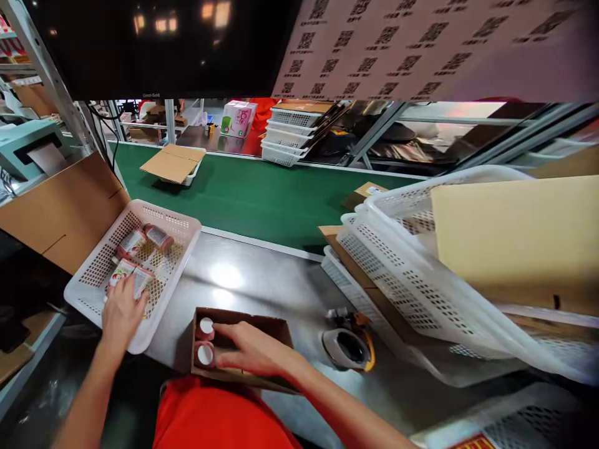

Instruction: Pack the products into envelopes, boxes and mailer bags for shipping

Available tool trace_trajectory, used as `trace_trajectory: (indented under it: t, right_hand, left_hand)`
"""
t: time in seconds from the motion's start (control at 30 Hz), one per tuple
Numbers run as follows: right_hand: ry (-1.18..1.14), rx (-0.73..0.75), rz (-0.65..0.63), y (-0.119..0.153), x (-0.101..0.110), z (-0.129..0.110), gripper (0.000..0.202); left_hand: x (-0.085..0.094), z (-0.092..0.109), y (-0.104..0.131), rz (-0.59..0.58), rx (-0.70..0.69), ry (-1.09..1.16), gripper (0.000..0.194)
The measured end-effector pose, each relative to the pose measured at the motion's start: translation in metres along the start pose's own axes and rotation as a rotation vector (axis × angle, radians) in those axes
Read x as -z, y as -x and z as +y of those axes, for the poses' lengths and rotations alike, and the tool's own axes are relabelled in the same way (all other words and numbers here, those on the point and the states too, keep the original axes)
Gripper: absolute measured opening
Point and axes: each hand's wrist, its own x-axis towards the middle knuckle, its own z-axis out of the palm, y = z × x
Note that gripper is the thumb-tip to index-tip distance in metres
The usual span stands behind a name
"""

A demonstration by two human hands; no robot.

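Observation:
My left hand (122,312) is in the white basket (187,234), its fingers apart and touching the bottles with printed labels (141,280) at the near side. Two more red bottles (158,237) lie farther back in the basket. My right hand (255,349) reaches over the open cardboard box (266,325), fingers spread against two white-capped bottles. One bottle (206,327) stands behind the other (204,355) at the box's left end. Nothing is gripped in my right hand.
A tape roll (345,348) lies right of the box. Stacked white baskets (397,268) with cardboard fill the right. Beyond the metal table (243,268) runs a green belt (253,193), bearing a basket topped with cardboard (174,163). A dark screen (163,50) hangs above.

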Motion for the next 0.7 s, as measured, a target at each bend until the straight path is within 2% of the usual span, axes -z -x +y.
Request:
trace_trajectory:
  t: [0.03, 0.1, 0.17, 0.23, 0.33, 0.43, 0.5, 0.57, 0.6, 0.63, 0.7]
  right_hand:
    - [-0.063, 0.065, -0.011, 0.013, 0.007, -0.004, 0.050]
    - [-0.248, 0.136, 0.021, 0.034, 0.017, -0.011, 0.053]
    - [-0.357, 0.144, 0.144, 0.046, 0.019, -0.014, 0.048]
    - [-0.387, 0.112, 0.284, 0.048, 0.014, -0.013, 0.039]
    - [-0.405, 0.106, 0.331, 0.044, 0.000, -0.009, 0.033]
    - [-0.471, 0.144, 0.298, 0.038, -0.017, -0.014, 0.036]
    - [-0.568, 0.155, 0.336, 0.029, -0.029, -0.024, 0.061]
    - [-0.693, 0.195, 0.386, 0.016, -0.039, -0.038, 0.108]
    - [-0.760, 0.224, 0.425, 0.010, -0.042, -0.044, 0.129]
    - [-0.827, 0.253, 0.469, 0.006, -0.044, -0.050, 0.140]
    - [-0.938, 0.282, 0.552, 0.007, -0.042, -0.054, 0.139]
  left_hand:
    - [-0.001, -0.006, -0.012, -0.069, 0.054, -0.117, 0.062]
    - [-0.013, -0.010, -0.026, -0.168, 0.101, -0.303, 0.078]
    - [-0.031, -0.009, -0.031, -0.181, 0.109, -0.386, 0.088]
    - [-0.041, -0.007, -0.036, -0.190, 0.139, -0.347, 0.092]
    - [-0.034, -0.007, -0.052, -0.257, 0.313, -0.055, 0.077]
    - [-0.009, 0.008, -0.055, -0.171, 0.471, 0.508, 0.057]
    - [0.006, 0.034, -0.036, -0.094, 0.438, 0.977, 0.057]
    - [0.013, 0.069, -0.003, -0.075, 0.336, 1.336, 0.059]
    - [0.013, 0.087, 0.015, -0.087, 0.304, 1.416, 0.059]
    - [0.013, 0.104, 0.032, -0.133, 0.268, 1.435, 0.060]
    - [0.010, 0.123, 0.052, -0.239, 0.108, 1.322, 0.059]
